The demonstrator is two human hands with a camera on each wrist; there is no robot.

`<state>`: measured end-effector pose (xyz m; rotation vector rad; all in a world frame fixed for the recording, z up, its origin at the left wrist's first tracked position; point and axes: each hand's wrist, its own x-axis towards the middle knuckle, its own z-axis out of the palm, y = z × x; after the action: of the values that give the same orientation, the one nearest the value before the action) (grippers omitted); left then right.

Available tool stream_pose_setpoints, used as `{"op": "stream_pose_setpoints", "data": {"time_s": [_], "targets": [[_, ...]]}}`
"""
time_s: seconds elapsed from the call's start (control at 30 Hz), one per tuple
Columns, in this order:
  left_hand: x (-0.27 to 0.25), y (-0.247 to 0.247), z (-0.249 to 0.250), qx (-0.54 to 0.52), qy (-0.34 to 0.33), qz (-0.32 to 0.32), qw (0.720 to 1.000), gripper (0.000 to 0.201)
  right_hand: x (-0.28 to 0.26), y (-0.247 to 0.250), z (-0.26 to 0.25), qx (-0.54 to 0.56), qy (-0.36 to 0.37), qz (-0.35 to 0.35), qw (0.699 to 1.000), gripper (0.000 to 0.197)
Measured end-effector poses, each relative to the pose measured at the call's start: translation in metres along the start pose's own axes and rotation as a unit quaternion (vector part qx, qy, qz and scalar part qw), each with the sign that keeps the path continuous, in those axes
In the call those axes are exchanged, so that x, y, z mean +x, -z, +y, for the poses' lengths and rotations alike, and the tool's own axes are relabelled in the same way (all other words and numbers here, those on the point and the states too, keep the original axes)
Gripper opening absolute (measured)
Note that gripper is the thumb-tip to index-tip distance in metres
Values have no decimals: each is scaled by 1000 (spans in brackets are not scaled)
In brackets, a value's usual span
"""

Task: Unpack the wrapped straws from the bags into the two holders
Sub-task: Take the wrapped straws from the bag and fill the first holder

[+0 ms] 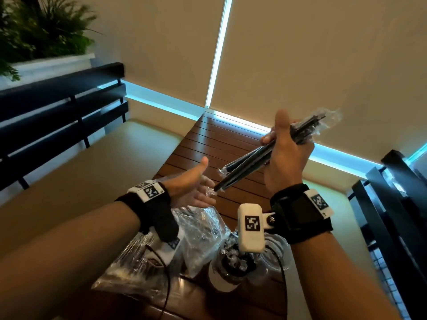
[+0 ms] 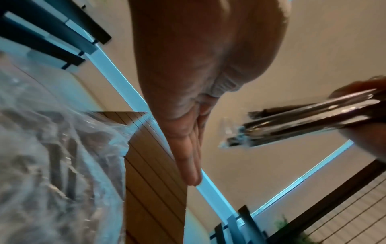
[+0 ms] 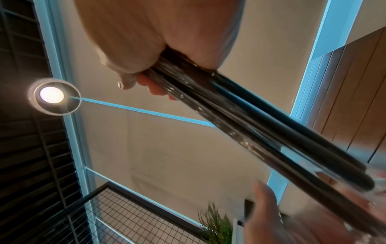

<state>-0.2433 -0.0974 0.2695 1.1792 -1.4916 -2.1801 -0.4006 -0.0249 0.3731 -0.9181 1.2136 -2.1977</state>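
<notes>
My right hand (image 1: 283, 144) grips a bundle of black straws in clear wrappers (image 1: 251, 160) around its middle, held up over the wooden table and slanting down to the left. In the right wrist view the straws (image 3: 261, 132) run out from my curled fingers (image 3: 154, 85). My left hand (image 1: 196, 188) is open, fingers straight, palm facing the lower ends of the straws and close to them. Clear plastic bags (image 1: 198, 236) with more straws lie under my left wrist. A holder (image 1: 227, 271) packed with wrapped straws stands below my right wrist; a clear holder (image 1: 275, 252) sits beside it.
The slatted wooden table (image 1: 208, 139) runs away to a wall with a blue light strip (image 1: 159, 102). A dark bench back (image 1: 60, 107) stands on the left and a black rail (image 1: 392, 204) on the right. A plant (image 1: 44, 26) sits at upper left.
</notes>
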Motion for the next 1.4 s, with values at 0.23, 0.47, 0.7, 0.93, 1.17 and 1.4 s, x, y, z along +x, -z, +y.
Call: {"op": "stream_pose_setpoints", "data": {"time_s": [0.23, 0.47, 0.7, 0.93, 1.17, 1.4], "targets": [[12, -36, 37, -45, -2, 0, 999, 98, -19, 1, 7, -55, 2, -37, 998, 32], [13, -53, 12, 67, -59, -46, 995, 57, -14, 28, 6, -139, 18, 25, 990, 29], [16, -75, -56, 607, -88, -124, 780, 117, -8, 74, 7, -133, 1, 105, 986, 37], [39, -91, -77, 669, -167, -38, 723, 69, -23, 100, 17, -160, -33, 69, 984, 35], [48, -77, -72, 638, -163, -4, 753, 64, -45, 122, 42, -187, -85, 24, 978, 35], [45, -83, -75, 639, -171, 1, 750, 61, -65, 113, 85, -214, -116, 56, 968, 37]]}}
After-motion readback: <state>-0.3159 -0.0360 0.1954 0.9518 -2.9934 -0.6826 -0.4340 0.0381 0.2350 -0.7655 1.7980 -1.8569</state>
